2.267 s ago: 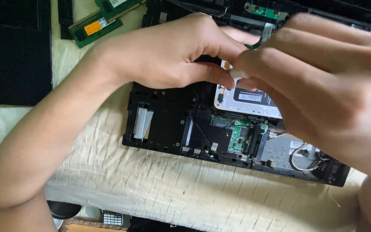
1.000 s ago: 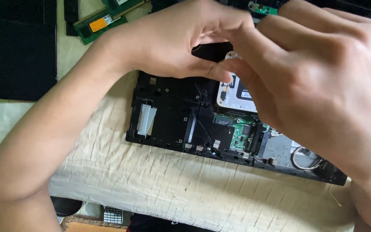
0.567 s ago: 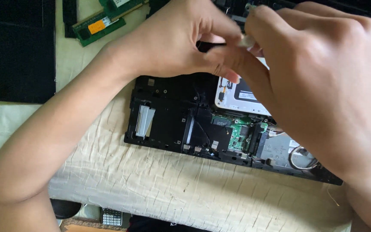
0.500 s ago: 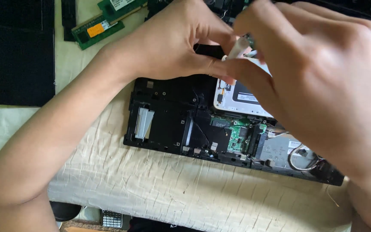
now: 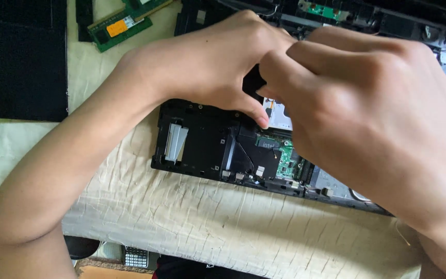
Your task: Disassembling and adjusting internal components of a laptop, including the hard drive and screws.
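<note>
Left hand [image 5: 207, 67] meets right hand [image 5: 367, 113] over laptop chassis [image 5: 202, 150].

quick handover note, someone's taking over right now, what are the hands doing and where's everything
Left hand: fingers curled down on the silver drive in the open laptop base; what it pinches is hidden.
Right hand: closed over the same spot, covering it.
Done: bottom covers off; black panel and green memory stick lie on the cloth, upper left.
Left: the drive sits in its bay; small green card in place.
</note>
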